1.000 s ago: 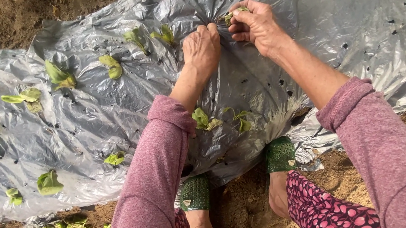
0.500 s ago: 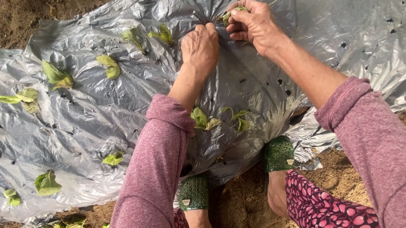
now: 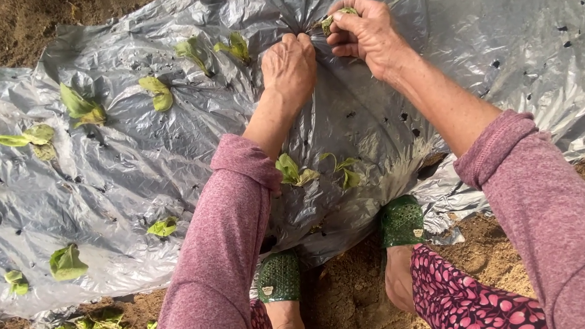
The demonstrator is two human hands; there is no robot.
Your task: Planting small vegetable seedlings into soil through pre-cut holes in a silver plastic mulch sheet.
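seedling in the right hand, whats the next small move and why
Probably ease the seedling down through the opening in the plastic sheet. The right hand pinches it right at the puckered spot, and the left hand bunches the sheet beside it, knuckles nearly touching. Other seedlings already poke up through the sheet.
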